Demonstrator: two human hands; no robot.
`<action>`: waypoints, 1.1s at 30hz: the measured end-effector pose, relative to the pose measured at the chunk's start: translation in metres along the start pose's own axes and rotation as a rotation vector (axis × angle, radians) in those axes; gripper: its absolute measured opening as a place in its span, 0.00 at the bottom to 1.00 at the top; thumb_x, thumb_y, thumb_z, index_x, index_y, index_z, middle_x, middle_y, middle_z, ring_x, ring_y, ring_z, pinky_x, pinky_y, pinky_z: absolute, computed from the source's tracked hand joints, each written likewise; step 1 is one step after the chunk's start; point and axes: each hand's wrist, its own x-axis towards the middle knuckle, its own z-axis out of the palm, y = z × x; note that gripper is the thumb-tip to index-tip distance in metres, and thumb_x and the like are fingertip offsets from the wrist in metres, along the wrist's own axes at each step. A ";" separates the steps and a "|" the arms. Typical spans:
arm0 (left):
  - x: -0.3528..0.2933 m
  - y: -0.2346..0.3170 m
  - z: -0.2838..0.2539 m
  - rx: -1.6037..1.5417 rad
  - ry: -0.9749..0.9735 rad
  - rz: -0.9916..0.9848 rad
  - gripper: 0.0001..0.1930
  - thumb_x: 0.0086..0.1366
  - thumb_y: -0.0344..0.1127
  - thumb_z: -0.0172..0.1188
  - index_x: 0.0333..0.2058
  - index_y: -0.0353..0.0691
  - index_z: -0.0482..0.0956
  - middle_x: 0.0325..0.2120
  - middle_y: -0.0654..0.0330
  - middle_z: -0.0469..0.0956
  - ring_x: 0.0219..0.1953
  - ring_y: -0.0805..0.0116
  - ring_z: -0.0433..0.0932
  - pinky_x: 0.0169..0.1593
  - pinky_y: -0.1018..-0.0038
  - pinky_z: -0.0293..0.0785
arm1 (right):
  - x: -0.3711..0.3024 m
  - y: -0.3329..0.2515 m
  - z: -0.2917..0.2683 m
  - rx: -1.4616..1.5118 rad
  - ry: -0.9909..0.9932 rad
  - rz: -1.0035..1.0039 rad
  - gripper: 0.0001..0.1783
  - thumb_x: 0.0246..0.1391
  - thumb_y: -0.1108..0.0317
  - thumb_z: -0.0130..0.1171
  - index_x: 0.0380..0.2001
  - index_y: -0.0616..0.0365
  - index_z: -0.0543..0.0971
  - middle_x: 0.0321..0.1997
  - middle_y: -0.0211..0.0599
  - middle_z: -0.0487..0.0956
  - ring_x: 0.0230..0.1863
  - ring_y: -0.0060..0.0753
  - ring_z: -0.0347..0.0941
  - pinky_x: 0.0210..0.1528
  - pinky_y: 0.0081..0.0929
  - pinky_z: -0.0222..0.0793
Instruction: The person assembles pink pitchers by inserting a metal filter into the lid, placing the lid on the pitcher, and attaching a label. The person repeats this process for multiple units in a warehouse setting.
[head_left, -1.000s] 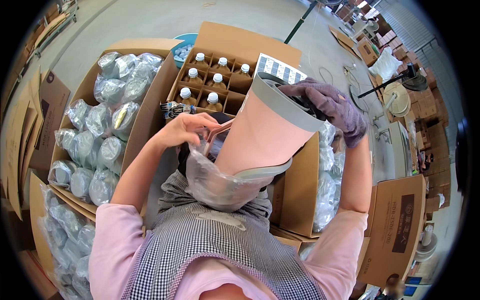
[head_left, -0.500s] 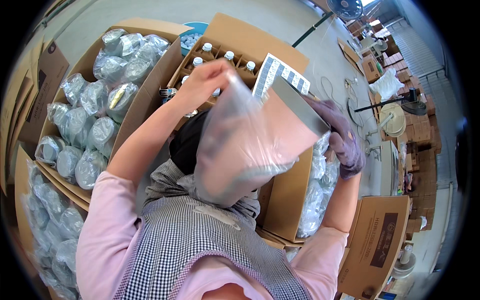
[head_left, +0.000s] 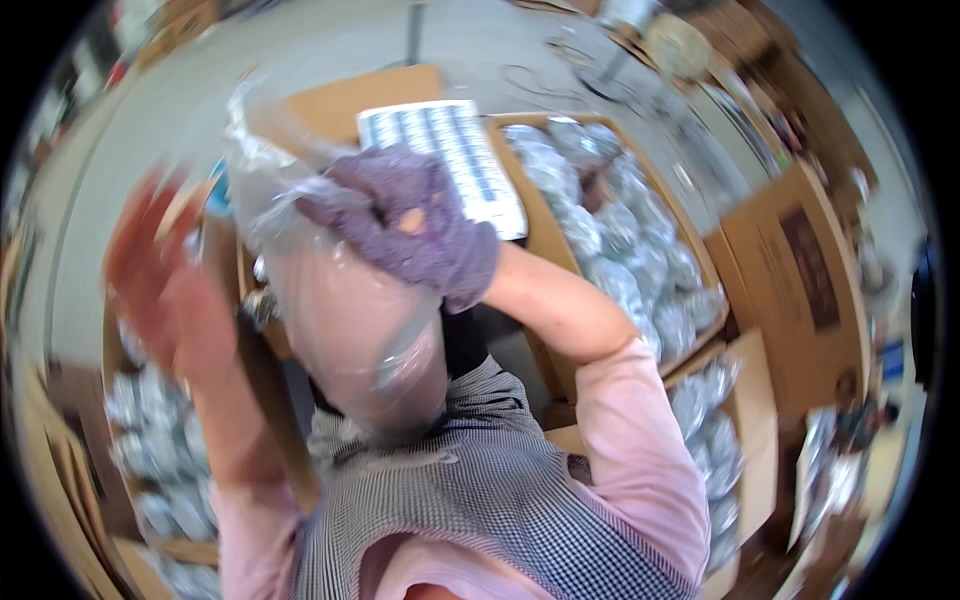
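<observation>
My right hand [head_left: 405,220], in a purple-grey knitted glove, grips the gathered mouth of a clear plastic bag [head_left: 265,195]. Inside the bag is a large, smooth, pinkish cylinder [head_left: 345,315] with a grey band near its lower end. It hangs tilted in front of my checked apron [head_left: 450,510]. My bare left hand [head_left: 165,280] is raised to the left of the bag, apart from it. That hand is blurred by motion, but its fingers look spread with nothing between them.
A carton [head_left: 535,190] of clear-wrapped items [head_left: 625,240] stands at the right, with another carton [head_left: 765,425] nearer me. More wrapped items [head_left: 165,430] lie at the left. A printed sheet [head_left: 445,150] rests beyond my glove. A closed carton [head_left: 800,285] stands far right.
My gloved right hand has moved left and now grips the bag's mouth. My left hand has let go of the bag and moved away left. The cylinder is now inside the bag; the view has turned.
</observation>
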 end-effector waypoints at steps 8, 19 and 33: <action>-0.187 0.017 -0.028 0.063 -0.412 -1.349 0.23 0.75 0.50 0.40 0.51 0.35 0.71 0.45 0.61 0.73 0.45 0.74 0.70 0.50 0.77 0.66 | -0.081 0.062 -0.050 -0.111 0.426 0.292 0.17 0.48 0.63 0.61 0.43 0.54 0.80 0.40 0.42 0.79 0.41 0.40 0.75 0.47 0.31 0.70; -0.187 0.043 0.015 -0.354 0.007 -2.409 0.20 0.69 0.49 0.47 0.46 0.37 0.75 0.28 0.56 0.79 0.27 0.63 0.78 0.30 0.69 0.75 | -0.237 0.126 -0.063 0.008 0.838 0.493 0.17 0.45 0.64 0.67 0.40 0.57 0.79 0.40 0.37 0.79 0.44 0.40 0.73 0.49 0.36 0.70; -0.147 0.054 0.064 -0.305 0.375 -2.153 0.20 0.56 0.24 0.47 0.49 0.23 0.68 0.45 0.47 0.77 0.43 0.57 0.79 0.47 0.65 0.81 | -0.287 0.133 -0.071 0.903 1.103 0.684 0.20 0.58 0.63 0.59 0.51 0.59 0.73 0.51 0.41 0.76 0.51 0.36 0.73 0.56 0.34 0.69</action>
